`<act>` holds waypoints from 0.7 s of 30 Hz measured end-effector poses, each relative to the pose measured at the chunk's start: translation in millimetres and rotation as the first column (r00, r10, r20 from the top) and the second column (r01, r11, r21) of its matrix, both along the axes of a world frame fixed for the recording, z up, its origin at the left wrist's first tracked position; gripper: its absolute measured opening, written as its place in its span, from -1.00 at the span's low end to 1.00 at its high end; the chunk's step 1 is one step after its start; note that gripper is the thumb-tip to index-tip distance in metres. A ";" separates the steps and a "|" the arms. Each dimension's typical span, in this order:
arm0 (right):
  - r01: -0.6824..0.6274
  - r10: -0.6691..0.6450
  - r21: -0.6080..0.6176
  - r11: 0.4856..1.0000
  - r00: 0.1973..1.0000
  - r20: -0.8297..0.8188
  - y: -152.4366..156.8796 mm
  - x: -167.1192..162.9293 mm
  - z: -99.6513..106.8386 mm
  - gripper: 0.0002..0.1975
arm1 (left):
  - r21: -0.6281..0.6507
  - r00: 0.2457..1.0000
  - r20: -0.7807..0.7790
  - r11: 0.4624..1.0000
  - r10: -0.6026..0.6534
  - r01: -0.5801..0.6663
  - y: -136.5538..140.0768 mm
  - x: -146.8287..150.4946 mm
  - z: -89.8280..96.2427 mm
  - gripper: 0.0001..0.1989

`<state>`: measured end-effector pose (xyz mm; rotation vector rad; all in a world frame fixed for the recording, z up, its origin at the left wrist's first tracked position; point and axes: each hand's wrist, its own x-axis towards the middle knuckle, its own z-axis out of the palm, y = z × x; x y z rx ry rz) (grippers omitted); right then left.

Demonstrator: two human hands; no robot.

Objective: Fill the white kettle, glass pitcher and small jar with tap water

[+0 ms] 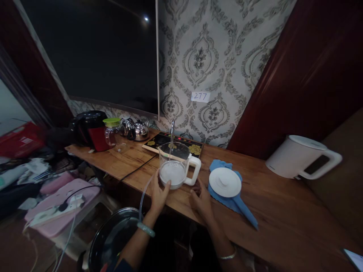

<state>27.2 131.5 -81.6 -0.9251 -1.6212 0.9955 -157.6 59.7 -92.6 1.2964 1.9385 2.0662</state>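
Note:
A clear glass jug [173,154] with a white handle stands near the front edge of the wooden table. My left hand [159,192] grips its lower left side, thumb across the front. Just below and to the right of the jug's handle is my right hand [202,200]; its fingers are loosely curled and apart, with nothing visible in them. Behind the jug rises a slim metal tap [172,130], its spout over the jug's mouth. The bottom of the jug looks whitish and cloudy. To the right, a white lid [225,182] lies on a blue cloth [245,211].
A black floral cooktop [154,142] lies behind the jug. A white kettle [297,156] stands at the right. At the left are a metal teapot [141,132], a green-lidded glass pitcher [112,122] and a black-and-red appliance [99,138]. A large pot [98,236] sits below the table edge.

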 end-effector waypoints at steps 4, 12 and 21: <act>-0.005 0.005 -0.015 1.000 1.000 -0.014 -0.1 0.3 1.7 -0.31 | 0.000 1.000 0.008 1.000 -0.011 0.011 -0.5 -0.1 1.2 -0.30; 0.005 -0.006 -0.018 1.000 1.000 -0.027 0.4 0.5 0.0 -0.34 | -0.023 1.000 0.000 1.000 0.005 -0.005 -1.6 1.3 4.3 -0.31; 0.000 0.000 -0.017 1.000 1.000 0.001 -1.1 1.1 2.3 -0.33 | -0.020 1.000 0.000 1.000 0.016 -0.016 -0.8 2.0 5.0 -0.29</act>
